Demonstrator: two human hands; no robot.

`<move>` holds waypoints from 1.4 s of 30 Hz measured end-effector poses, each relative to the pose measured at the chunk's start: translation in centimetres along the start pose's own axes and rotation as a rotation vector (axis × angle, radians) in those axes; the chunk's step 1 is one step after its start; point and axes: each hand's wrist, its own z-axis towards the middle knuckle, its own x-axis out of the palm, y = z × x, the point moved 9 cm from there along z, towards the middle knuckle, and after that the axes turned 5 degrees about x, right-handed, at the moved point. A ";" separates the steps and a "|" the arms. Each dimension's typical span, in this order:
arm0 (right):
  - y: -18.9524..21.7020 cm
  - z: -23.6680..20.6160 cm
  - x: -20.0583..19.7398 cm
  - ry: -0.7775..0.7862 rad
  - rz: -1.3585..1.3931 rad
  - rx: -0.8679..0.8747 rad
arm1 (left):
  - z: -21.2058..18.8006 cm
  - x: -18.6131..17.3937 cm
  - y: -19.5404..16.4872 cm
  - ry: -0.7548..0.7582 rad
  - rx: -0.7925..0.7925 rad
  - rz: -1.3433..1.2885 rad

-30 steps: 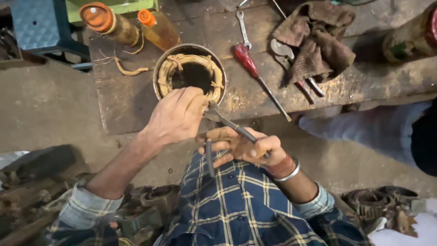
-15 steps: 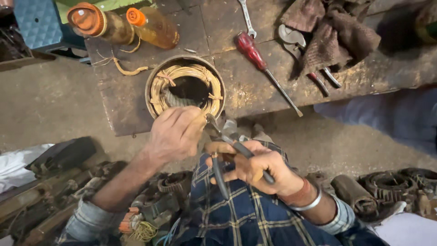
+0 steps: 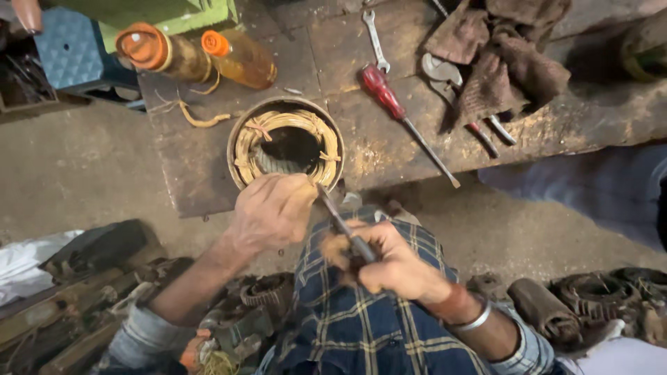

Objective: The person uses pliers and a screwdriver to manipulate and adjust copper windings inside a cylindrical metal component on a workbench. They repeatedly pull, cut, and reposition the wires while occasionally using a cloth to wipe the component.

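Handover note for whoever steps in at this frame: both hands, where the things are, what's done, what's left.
Left hand: closed at the near rim of the round motor stator, fingers on its copper winding.
Right hand: gripping a slim metal tool, tip angled up toward the stator's near edge.
The stator sits on the worn wooden board. On the board too: red-handled screwdriver, spanner, two orange-capped bottles, brown rag over pliers.
Done: winding sits in the stator, tied in places.
Left: work at the near edge is under way; how far along cannot be told.
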 end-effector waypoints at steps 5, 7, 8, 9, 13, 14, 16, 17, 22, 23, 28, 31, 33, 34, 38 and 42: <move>-2.9 1.2 -1.2 -0.045 -0.050 0.007 | 0.3 0.3 0.6 -0.065 0.023 0.042; -1.8 0.9 -2.1 -0.058 -0.185 -0.099 | 0.5 0.1 0.6 -0.078 0.040 0.107; -1.1 0.5 -2.7 -0.063 -0.254 -0.149 | 0.7 0.0 0.7 -0.089 0.017 0.108; -0.9 0.2 -3.9 -0.157 -0.441 -0.103 | 0.9 -0.2 0.8 -0.098 -0.009 0.115; 2.3 -1.9 -4.5 -0.152 -0.684 -0.237 | 1.0 0.3 2.7 -0.009 -0.402 -0.024; 3.5 -2.6 -3.6 -0.066 -0.619 -0.357 | 1.2 0.0 2.7 -0.031 -0.431 -0.009; 4.4 -3.4 -2.4 0.067 -0.407 -0.395 | 1.6 -0.6 2.7 -0.077 -0.490 0.015; 4.5 -3.5 -1.9 0.123 -0.293 -0.359 | 2.0 -0.7 2.6 -0.084 -0.488 -0.003; 3.0 -2.6 0.6 0.253 0.127 -0.042 | 2.7 0.6 3.8 0.185 -0.581 -0.042; 2.7 -2.4 0.9 0.254 0.156 0.002 | 2.9 0.4 3.7 0.181 -0.571 -0.123; 3.6 -2.5 0.4 0.118 -0.157 -0.148 | 4.1 -1.3 2.6 0.165 -0.373 -0.232; 4.9 -2.9 -2.7 -0.202 -0.643 -0.288 | 4.3 -0.7 3.2 0.244 -0.310 -0.390; 5.6 -2.9 -5.4 -0.464 -0.958 -0.308 | 4.2 -0.2 4.1 0.299 -0.334 -0.436; 5.9 -2.5 -6.9 -0.576 -1.073 -0.292 | 4.0 0.0 4.4 0.326 -0.346 -0.457; 5.7 -0.4 -11.0 -0.883 -1.396 -0.105 | 3.9 0.2 5.6 0.292 -0.415 -0.485; 7.5 1.1 -8.3 -0.929 -1.486 -0.375 | 4.0 0.0 5.7 0.186 -0.420 -0.423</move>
